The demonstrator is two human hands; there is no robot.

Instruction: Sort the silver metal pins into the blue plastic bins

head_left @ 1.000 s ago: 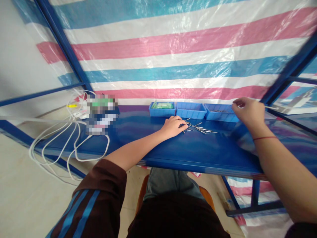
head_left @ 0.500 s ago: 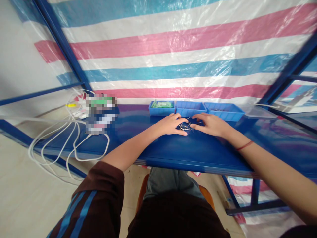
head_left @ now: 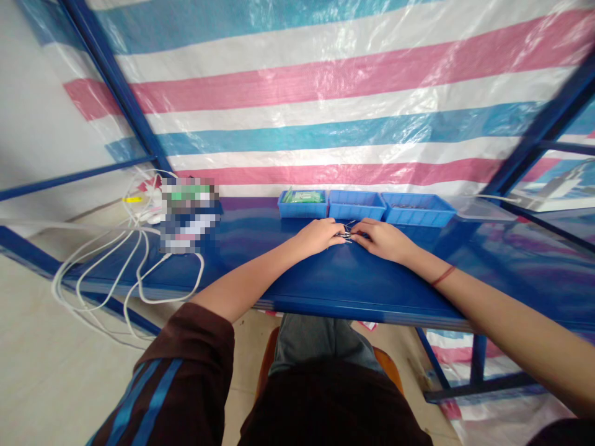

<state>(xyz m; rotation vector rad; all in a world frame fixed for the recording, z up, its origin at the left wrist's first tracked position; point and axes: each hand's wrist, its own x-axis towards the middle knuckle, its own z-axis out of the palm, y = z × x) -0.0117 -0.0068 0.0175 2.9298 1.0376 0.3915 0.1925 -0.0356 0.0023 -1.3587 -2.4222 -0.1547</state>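
Currently, the left hand [head_left: 320, 236] and right hand [head_left: 385, 239] face each other, fingers curled inward. Thin metal pieces [head_left: 345, 235] lie between their fingertips; whether either hand pinches them cannot be determined. Three blue bins [head_left: 355, 212] stand on the table [head_left: 334, 282], just beyond both hands.

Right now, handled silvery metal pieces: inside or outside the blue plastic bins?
Outside: metal pieces show between left hand and right hand, in front of the bins.

Left hand [head_left: 320, 235], right hand [head_left: 385, 239] touching slim metal pieces [head_left: 346, 235] on blue table [head_left: 344, 279]; blue bins [head_left: 356, 211] behind.
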